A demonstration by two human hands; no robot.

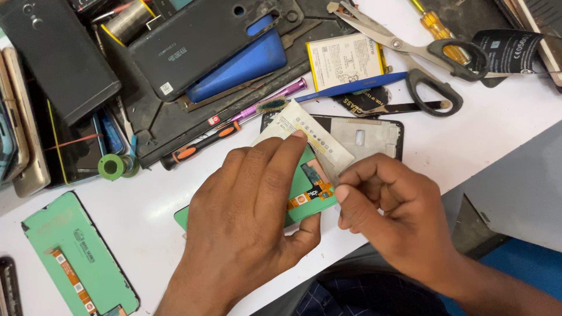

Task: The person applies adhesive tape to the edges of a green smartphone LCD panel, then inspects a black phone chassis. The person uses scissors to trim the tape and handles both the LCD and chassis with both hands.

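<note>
So the left hand (249, 202) lies flat over a green phone screen (304, 187), fingers spread, covering most of it, only the right edge and an orange ribbon cable peek out. The right hand (389, 213) sits just right of the screen, thumb and fingers pinched on a pale film strip (310, 136) lifting off it. Behind the screen lies a black phone frame (369, 136), partly hidden. Scissors (410, 52) sit further back. Another green screen (76, 257), off to the left, is cut off by the bottom edge.

Left hand (249, 205) flat, right hand (389, 208) pinched.
</note>
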